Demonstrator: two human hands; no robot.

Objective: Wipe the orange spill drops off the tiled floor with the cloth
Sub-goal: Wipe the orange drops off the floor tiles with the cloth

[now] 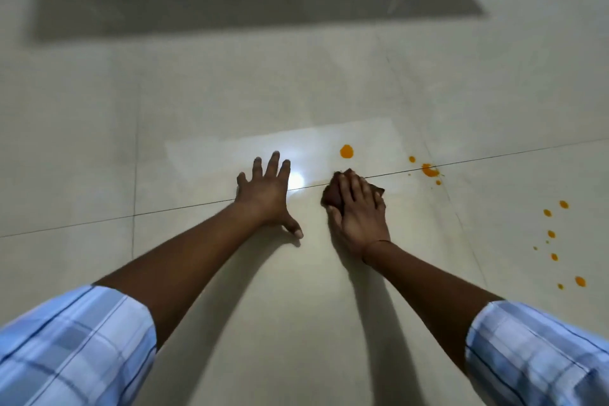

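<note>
Pressing cloth [331,196] onto the floor [230,92], right grip [357,208] has fingers curled over it. Nearest drop [346,151] sits just ahead. A cluster [430,170] lies rightward along the grout line [494,157], with stray drops [551,234] well right. Left grip [267,191] is spread flat, bracing, farther from the spill.

Orange drops [346,151] on cream tiles [230,92], brown cloth [333,194], blue-checked sleeves [75,346]
</note>
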